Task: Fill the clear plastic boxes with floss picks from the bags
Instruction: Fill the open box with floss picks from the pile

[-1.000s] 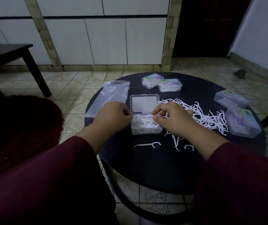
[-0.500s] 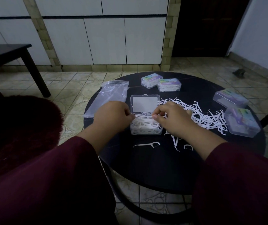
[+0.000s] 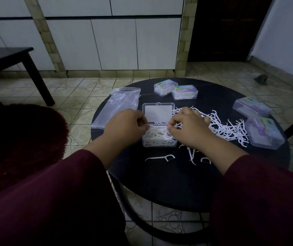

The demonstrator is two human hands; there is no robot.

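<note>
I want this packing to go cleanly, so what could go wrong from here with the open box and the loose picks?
1. The open box looks heaped with picks; its lid may not shut, or picks may spill.
2. The right hand lies over the loose pile; a sweep could push picks toward the table edge.
3. The stray pick near the front could be missed or knocked off by a sleeve.

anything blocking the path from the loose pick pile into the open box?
Nothing visible. The open box has its lid flipped back, top clear. The pile lies right beside it; only the right hand sits between them.
</note>
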